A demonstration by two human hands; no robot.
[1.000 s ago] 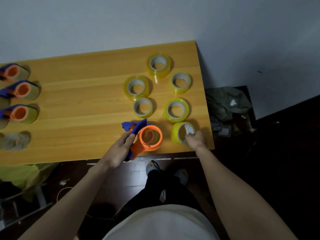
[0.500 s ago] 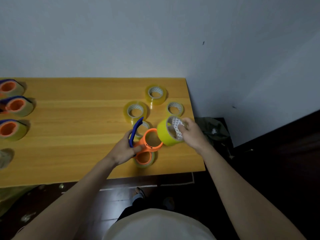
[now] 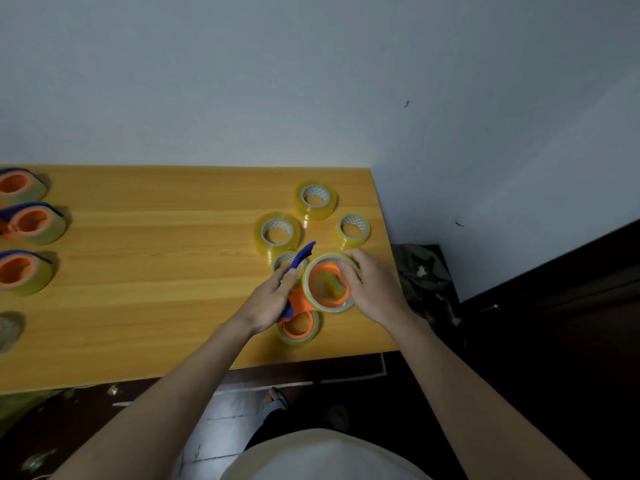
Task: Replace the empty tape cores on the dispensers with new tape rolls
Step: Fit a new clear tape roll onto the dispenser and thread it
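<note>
My left hand [image 3: 268,301] grips an orange-and-blue tape dispenser [image 3: 298,299] by its handle, above the table's front right part. My right hand [image 3: 372,287] holds a yellowish tape roll [image 3: 313,271] that sits around the dispenser's orange hub. Directly under the dispenser a thin tape ring with an orange centre [image 3: 298,328] lies on the table. Three new yellow rolls [image 3: 277,233] [image 3: 316,199] [image 3: 353,230] lie flat behind my hands, and another roll [image 3: 284,260] is partly hidden by the blue blade.
The wooden table [image 3: 156,271] ends at a right edge near my right hand and a front edge near my body. Three loaded dispensers [image 3: 24,183] [image 3: 34,223] [image 3: 20,273] line its left side. A dark bag [image 3: 420,271] lies on the floor to the right.
My right hand lifted a roll from the table and brought it left onto the dispenser's hub. My left hand raised the dispenser off the table. The camera tilted up.
</note>
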